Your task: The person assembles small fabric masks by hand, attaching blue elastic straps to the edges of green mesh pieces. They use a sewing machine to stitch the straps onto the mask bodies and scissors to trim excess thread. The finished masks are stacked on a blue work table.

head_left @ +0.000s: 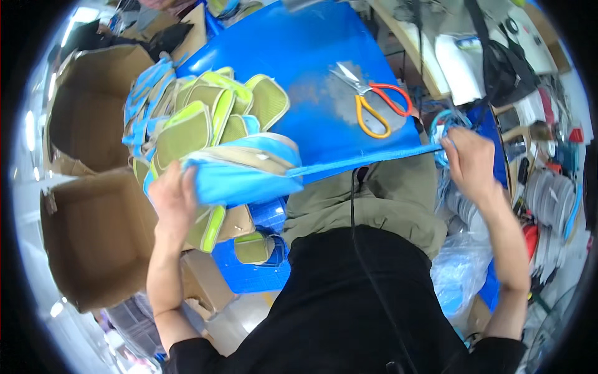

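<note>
Left of our blue table (274, 50), two open cardboard boxes (96, 243) show brown inner walls; our left hand (173, 196) grips a blue-and-beige bundle (243, 177) before green pads (184, 137), our right hand (470, 161) its taut strip (367, 161).

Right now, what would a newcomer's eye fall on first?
Probably the light-blue strip, stretched nearly straight between the left fingers, which hold the blue-and-beige bundle at one end, and the right fingers at the other. Just beyond it, scissors with one red and one orange handle lie on the blue surface. Left of them is a heap of green pieces, with two open cardboard boxes farther left.
</note>
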A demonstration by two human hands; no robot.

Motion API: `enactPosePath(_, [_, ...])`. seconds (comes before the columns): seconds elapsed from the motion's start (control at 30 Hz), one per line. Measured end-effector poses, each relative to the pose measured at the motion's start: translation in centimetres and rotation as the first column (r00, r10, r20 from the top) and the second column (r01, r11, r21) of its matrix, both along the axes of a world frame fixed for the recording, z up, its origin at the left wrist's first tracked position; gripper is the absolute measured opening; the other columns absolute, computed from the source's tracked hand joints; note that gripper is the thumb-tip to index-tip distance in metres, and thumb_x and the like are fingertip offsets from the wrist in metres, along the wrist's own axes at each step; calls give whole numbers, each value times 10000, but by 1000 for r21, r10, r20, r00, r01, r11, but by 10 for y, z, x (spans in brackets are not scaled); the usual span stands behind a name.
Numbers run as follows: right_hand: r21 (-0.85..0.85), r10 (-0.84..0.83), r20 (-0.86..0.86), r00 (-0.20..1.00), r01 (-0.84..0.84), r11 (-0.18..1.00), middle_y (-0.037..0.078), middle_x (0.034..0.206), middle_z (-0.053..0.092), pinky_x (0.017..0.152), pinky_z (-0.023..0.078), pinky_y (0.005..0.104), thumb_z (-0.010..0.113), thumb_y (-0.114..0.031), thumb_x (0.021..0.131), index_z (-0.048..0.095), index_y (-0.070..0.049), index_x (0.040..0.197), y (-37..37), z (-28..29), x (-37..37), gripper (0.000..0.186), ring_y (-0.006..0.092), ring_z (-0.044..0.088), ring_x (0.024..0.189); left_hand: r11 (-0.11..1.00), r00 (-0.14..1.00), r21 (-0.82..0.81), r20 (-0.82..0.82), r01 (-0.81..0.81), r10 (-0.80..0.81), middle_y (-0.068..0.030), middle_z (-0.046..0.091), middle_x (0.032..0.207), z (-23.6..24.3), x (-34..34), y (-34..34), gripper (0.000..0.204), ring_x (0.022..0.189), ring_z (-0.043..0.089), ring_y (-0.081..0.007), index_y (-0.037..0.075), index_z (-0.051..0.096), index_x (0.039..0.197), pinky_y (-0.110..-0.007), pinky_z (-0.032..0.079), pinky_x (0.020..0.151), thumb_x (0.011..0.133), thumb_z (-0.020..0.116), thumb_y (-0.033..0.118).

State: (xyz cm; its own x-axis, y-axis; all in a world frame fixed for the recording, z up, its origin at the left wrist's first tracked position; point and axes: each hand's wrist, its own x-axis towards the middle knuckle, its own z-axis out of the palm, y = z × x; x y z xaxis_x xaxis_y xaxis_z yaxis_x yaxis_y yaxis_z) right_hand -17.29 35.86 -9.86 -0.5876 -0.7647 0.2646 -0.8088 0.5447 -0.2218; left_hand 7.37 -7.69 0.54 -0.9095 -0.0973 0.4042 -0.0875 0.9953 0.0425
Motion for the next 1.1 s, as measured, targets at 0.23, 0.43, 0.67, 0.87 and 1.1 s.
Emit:
enactPosePath(0.23, [-484, 563, 825, 57, 585, 650, 37, 778, 662, 551, 389, 250, 492, -463, 1074, 673, -94, 947, -26, 9, -11, 430, 147, 554, 598, 923, 986, 347, 36, -168, 166, -215, 677, 952, -37, -12, 1, 222, 852, 692, -335, 21, 644, 1173, -403, 528, 739, 1009, 619, 169])
enactPosePath(0.43, [-594, 822, 493, -285, 580, 557, 161, 1054, 674, 629, 447, 263, 441, -445, 1078, 588, -38, 1185, -92, 77, 36, 446, 184, 644, 807, 993, 999, -114, -42, -3, -2, -208, 488, 1500, -32, -47, 42, 671, 1393, 474, -365, 48, 435, 1506, -459, 392, 1142, 897, 711, 114])
enactPosePath(0.67, [-883, 917, 399, -25, 258, 391, 248, 1441, 539, 667, 465, 239, 548, -331, 1035, 534, -40, 1261, -154, 107, 45, 368, 181, 669, 857, 977, 869, -186, 494, 102, 3, -140, 695, 1134, -33, -129, 44, 398, 995, 704, -334, 74, 604, 1254, -464, 552, 870, 885, 701, 187])
enactPosePath(0.87, [-441, 102, -381, 919, -278, 853, 82, 1076, 646, 723, 549, 365, 745, -228, 882, 624, -100, 1234, -150, 72, -31, 393, 266, 657, 879, 940, 890, -245, 442, 237, -109, -117, 639, 829, -27, -94, 43, 259, 734, 694, -329, 73, 567, 939, -439, 550, 614, 947, 661, 314])
enactPosePath(1.1, [-362, 485, -458, 745, -655, 664, 63, 919, 674, 694, 570, 364, 648, -253, 889, 680, -110, 957, -151, 88, 19, 161, 217, 669, 914, 868, 816, -107, 412, 484, -404, -81, 613, 759, 16, -87, 73, 196, 624, 664, -263, 115, 571, 900, -390, 516, 508, 924, 659, 288])
